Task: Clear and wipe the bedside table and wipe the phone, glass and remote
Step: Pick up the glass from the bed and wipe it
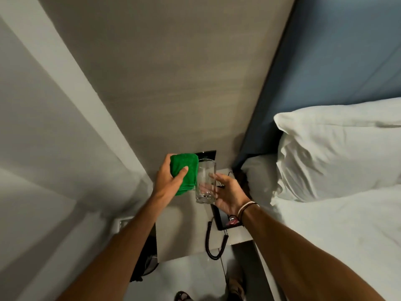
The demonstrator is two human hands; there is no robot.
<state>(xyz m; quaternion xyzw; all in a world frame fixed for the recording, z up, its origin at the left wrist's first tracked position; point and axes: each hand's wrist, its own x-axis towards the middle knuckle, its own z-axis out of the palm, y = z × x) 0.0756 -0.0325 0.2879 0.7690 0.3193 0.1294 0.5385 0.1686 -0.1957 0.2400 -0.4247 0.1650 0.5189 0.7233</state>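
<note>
The left hand (171, 179) is closed around a folded green cloth (185, 172), with the thumb pressed on its front. The cloth touches the side of a clear glass (205, 184). The glass is held up in the air above the worktop (184, 224), not standing on it. The right hand (227, 192) holds the glass from the other side, with its fingers loosely curled around it, so you can see them through the glass. Down below, a black phone (221, 218) lies on the worktop near the bed (336, 213), and its curly cord (213, 242) hangs over the front edge. I cannot see a remote. The step right now looks like wiping the glass. To do it well, the right hand should hold the glass firmly near the bottom, because smooth glass can slip. The left hand should wrap the cloth around the side and rub up and down while the right hand turns the glass a little at a time. That way every side gets clean. Then the cloth can go around the rim and inside too. It is best to keep the glass over the worktop or the bed, so it will not break if it drops.
</note>
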